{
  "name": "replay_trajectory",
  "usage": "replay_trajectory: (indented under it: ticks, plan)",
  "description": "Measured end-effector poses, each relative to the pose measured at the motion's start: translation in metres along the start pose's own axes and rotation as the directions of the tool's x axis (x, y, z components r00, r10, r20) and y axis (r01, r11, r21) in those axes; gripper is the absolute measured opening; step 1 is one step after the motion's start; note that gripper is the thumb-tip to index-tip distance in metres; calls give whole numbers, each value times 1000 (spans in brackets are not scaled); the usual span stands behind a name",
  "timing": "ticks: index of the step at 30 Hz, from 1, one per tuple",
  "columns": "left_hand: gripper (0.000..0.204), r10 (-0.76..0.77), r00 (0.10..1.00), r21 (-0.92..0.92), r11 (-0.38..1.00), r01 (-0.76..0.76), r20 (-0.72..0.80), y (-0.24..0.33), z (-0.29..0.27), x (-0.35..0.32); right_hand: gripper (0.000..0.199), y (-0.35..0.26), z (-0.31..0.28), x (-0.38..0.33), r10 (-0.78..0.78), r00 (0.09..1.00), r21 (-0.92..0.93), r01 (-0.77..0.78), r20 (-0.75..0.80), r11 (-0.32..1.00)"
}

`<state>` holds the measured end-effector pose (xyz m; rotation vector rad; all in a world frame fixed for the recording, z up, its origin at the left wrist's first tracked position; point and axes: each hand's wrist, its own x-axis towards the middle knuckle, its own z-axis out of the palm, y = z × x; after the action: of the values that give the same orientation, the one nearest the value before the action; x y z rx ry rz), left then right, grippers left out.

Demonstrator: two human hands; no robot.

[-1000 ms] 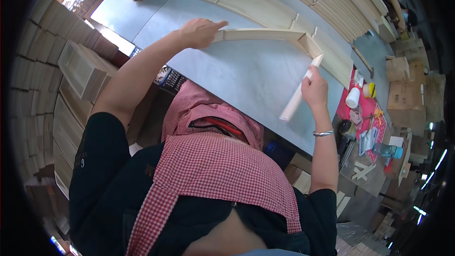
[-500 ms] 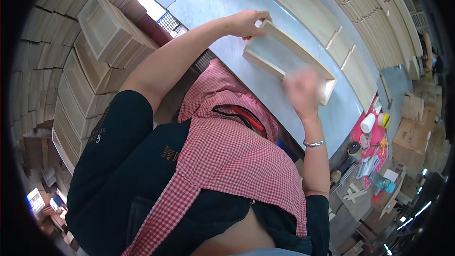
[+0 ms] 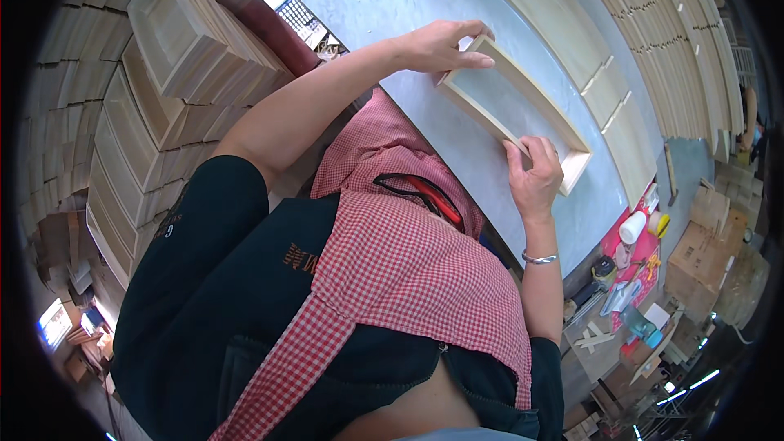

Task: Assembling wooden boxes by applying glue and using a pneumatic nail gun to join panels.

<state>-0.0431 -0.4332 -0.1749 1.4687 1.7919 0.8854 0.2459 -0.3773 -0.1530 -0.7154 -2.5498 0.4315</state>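
Observation:
A narrow rectangular frame of pale wood (image 3: 541, 98) lies slantwise on the blue-grey tabletop (image 3: 351, 8), which shows through its middle. My left hand (image 3: 447, 47) is closed on the frame's far-left end, with the thumb along the short side and the fingers over the outer corner. That short side is mostly hidden under the hand. My right hand (image 3: 536, 175) pinches the near long side towards the right end, thumb outside and fingers reaching over the edge. The short piece at the right end shows beyond my right fingers.
Flat wooden panels (image 3: 555, 24) lie in a row beyond the frame, with tall stacks of boards (image 3: 653, 41) behind them. Wooden trays (image 3: 175, 41) are piled on the left. To the right are a white bottle (image 3: 632, 227), a blue-capped jar (image 3: 641, 327) and a cardboard box (image 3: 698, 269).
My right hand, blurred before, now grips the near long side. The near side has swung closer to the left end. My left thumb has come down over that end.

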Motion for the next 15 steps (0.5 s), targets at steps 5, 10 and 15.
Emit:
replay_trajectory:
  ticks: [5, 10, 15]
  plan:
    - [96, 109, 970, -337, 941, -30, 219, -16, -15, -26, 18, -1, -2, 4, 35, 998, -24, -34, 44, 999]
    - [100, 144, 973, -184, 977, -110, 179, -16, -12, -16, 19, 2, -4, 4, 46, 995, -67, -40, 90, 997]
    - [93, 211, 967, -275, 947, -166, 143, -25, -6, -23, 21, -9, -18, 39, 79, 948, 143, -128, 307, 981]
